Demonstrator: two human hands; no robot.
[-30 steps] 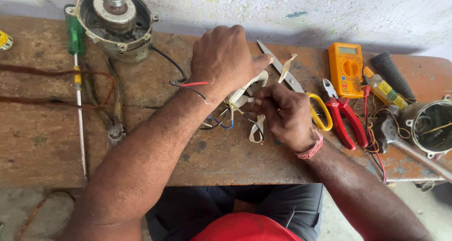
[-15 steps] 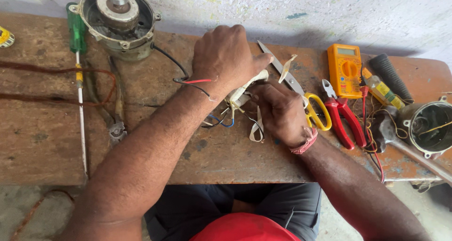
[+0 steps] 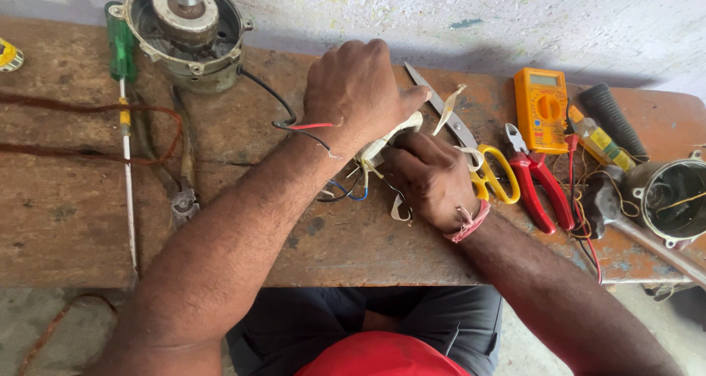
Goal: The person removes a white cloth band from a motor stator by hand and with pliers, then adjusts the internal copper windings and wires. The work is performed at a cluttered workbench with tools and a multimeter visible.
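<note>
My left hand [image 3: 357, 89] is closed over a white sleeved bundle of wires [image 3: 382, 147] on the worn wooden bench [image 3: 88, 229]. My right hand [image 3: 430, 179] pinches the same bundle from below, fingers curled around it. Red, black and blue wires [image 3: 305, 128] run out from under my left wrist toward a round metal motor housing [image 3: 184, 27] at the back left. What lies under my left palm is hidden.
A green-handled screwdriver [image 3: 121, 89] and dark pliers [image 3: 184, 192] lie at the left. Yellow-handled scissors [image 3: 482, 159], red-handled pliers [image 3: 540, 185], an orange multimeter [image 3: 540, 108], a black grip [image 3: 610, 119] and a second metal housing [image 3: 673, 199] lie at the right.
Both hands have stayed on the wire bundle with only small finger shifts; my right hand has closed in slightly toward my left.
</note>
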